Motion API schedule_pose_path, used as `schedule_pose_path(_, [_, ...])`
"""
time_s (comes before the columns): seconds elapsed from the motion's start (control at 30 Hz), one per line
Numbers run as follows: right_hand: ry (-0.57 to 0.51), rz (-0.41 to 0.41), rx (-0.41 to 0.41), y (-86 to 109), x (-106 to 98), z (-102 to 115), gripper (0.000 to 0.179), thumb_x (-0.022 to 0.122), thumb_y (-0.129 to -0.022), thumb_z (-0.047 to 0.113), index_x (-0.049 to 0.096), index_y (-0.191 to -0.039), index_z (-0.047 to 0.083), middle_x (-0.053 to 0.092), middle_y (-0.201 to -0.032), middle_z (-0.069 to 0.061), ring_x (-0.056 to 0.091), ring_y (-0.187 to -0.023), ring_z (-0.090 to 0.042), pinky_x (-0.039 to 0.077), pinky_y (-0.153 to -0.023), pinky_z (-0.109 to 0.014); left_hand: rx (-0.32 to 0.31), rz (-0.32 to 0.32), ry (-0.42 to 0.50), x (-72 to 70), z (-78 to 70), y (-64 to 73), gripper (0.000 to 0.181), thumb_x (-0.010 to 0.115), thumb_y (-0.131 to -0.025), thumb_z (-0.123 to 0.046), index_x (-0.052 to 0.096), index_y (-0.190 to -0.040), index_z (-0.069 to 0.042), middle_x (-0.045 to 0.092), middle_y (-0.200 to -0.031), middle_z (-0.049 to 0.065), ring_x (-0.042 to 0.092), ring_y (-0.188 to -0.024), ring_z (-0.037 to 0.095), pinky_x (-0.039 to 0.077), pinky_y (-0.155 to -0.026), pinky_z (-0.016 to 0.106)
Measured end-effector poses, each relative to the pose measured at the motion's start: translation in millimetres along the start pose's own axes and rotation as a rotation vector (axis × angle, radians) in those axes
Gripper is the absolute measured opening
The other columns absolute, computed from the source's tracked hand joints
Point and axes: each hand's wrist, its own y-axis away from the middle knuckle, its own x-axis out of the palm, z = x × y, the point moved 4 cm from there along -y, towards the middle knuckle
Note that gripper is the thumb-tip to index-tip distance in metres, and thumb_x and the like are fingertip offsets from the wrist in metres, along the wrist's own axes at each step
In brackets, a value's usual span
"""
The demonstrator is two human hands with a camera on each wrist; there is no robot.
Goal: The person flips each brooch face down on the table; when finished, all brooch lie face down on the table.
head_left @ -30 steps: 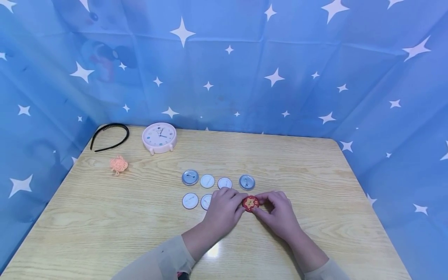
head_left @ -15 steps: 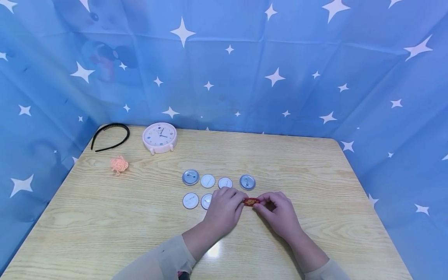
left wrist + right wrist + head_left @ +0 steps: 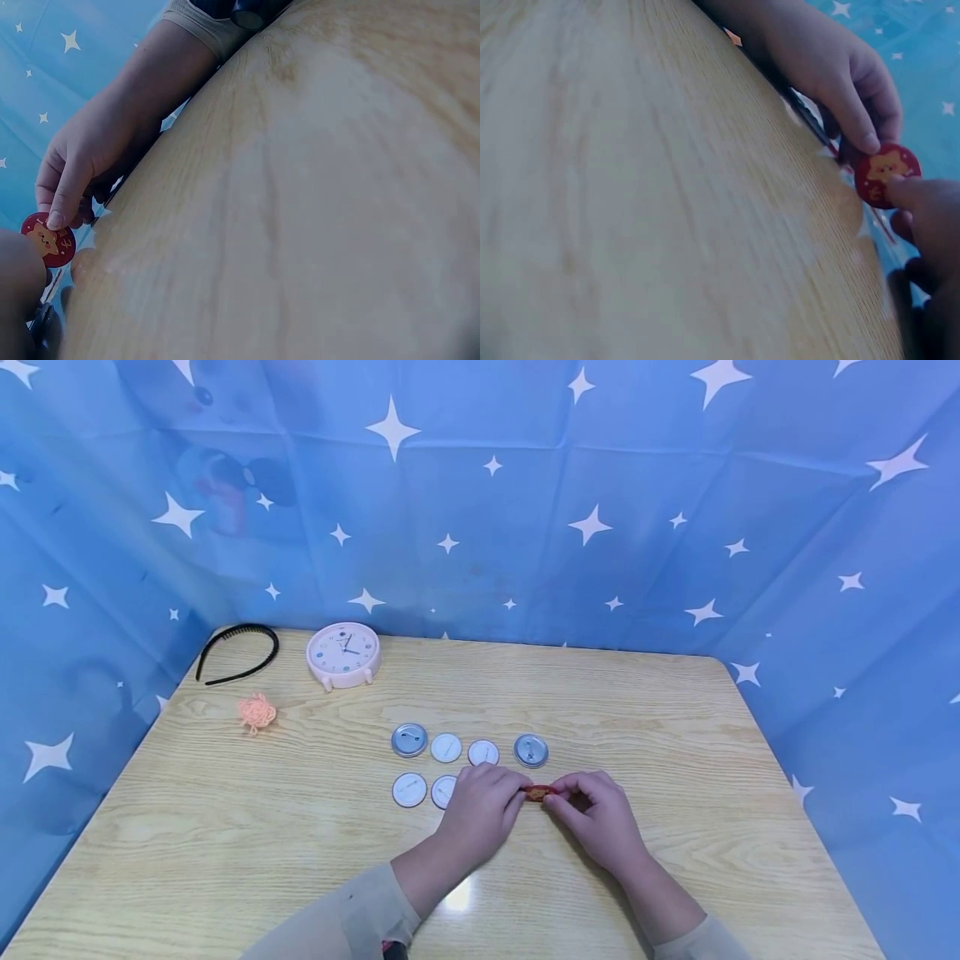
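Observation:
A round red pin badge (image 3: 538, 793) with a yellow star character is held between both hands, tilted up on edge so the head view sees it as a thin strip. My left hand (image 3: 482, 807) pinches its left side, and my right hand (image 3: 596, 817) grips the right side between thumb and fingers. The printed face of the badge (image 3: 887, 176) shows fully in the right wrist view, with a thumb on each side. Behind the hands lie several badges with pins up, such as a silver-backed badge (image 3: 531, 750) and a white-backed badge (image 3: 409, 790). My left hand partly covers some of them.
A pink clock (image 3: 343, 656) lies at the back of the wooden table (image 3: 225, 860). Left of it are a black headband (image 3: 201, 657) and a ball of peach yarn (image 3: 257, 712). A blue star-patterned curtain (image 3: 480, 527) hangs behind.
One second ago the badge's printed face showed to the head camera; it has since tipped up to a narrow edge view. Both hands stay in nearly the same place.

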Motion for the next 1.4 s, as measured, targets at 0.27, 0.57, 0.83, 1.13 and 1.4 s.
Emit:
schedule_pose_path(0.27, [-0.001, -0.004, -0.003, -0.3, -0.4, -0.5, 0.022, 0.092, -0.084, 0.007, 0.078, -0.092, 0.023, 0.069, -0.086, 0.018, 0.058, -0.085, -0.012, 0.05, -0.072, -0.026, 0.017, -0.024, 0.009, -1.3, 0.1, 0.0, 0.011, 0.074, -0.101, -0.018, 0.078, -0.11, -0.024, 0.078, -0.105, -0.011, 0.068, -0.101, 0.015, 0.049, -0.082, 0.037])
schedule_pose_path(0.57, [-0.003, -0.024, -0.036, 0.7, -1.1, 0.8, 0.027, 0.091, -0.081, -0.001, 0.079, -0.093, 0.019, 0.07, -0.086, 0.016, 0.059, -0.082, -0.013, 0.049, -0.07, -0.023, 0.031, -0.044, 0.017, -0.3, 0.0, 0.8, 0.01, 0.078, -0.098, -0.02, 0.079, -0.106, -0.025, 0.079, -0.107, -0.013, 0.069, -0.101, 0.013, 0.05, -0.083, 0.036])
schedule_pose_path(0.83, [-0.027, 0.04, 0.006, 2.4, -2.3, 1.8, 0.016, 0.091, -0.087, 0.018, 0.081, -0.099, 0.023, 0.075, -0.097, 0.017, 0.061, -0.092, -0.014, 0.048, -0.078, -0.03, 0.042, -0.045, 0.016, 0.4, -0.5, 2.0, 0.009, 0.08, -0.095, -0.02, 0.079, -0.103, -0.025, 0.078, -0.103, -0.013, 0.068, -0.1, 0.013, 0.05, -0.082, 0.036])
schedule_pose_path(1.13, [-0.007, 0.057, -0.011, -0.3, 0.1, 4.2, 0.018, 0.093, -0.085, 0.018, 0.082, -0.098, 0.022, 0.075, -0.096, 0.021, 0.061, -0.095, -0.012, 0.046, -0.081, -0.028, 0.076, -0.081, -0.006, 1.8, 1.3, 2.2, 0.01, 0.083, -0.088, -0.022, 0.079, -0.097, -0.024, 0.076, -0.098, -0.012, 0.067, -0.097, 0.014, 0.048, -0.078, 0.035])
schedule_pose_path(1.4, [0.053, 0.056, -0.078, 0.8, 0.3, 4.9, 0.025, 0.095, -0.081, 0.021, 0.082, -0.103, 0.022, 0.076, -0.1, 0.017, 0.06, -0.096, -0.013, 0.04, -0.086, -0.036, 0.06, -0.011, -0.021, 0.5, -0.3, 2.0, 0.014, 0.084, -0.087, -0.028, 0.077, -0.099, -0.025, 0.074, -0.102, -0.012, 0.065, -0.102, 0.015, 0.048, -0.083, 0.037])
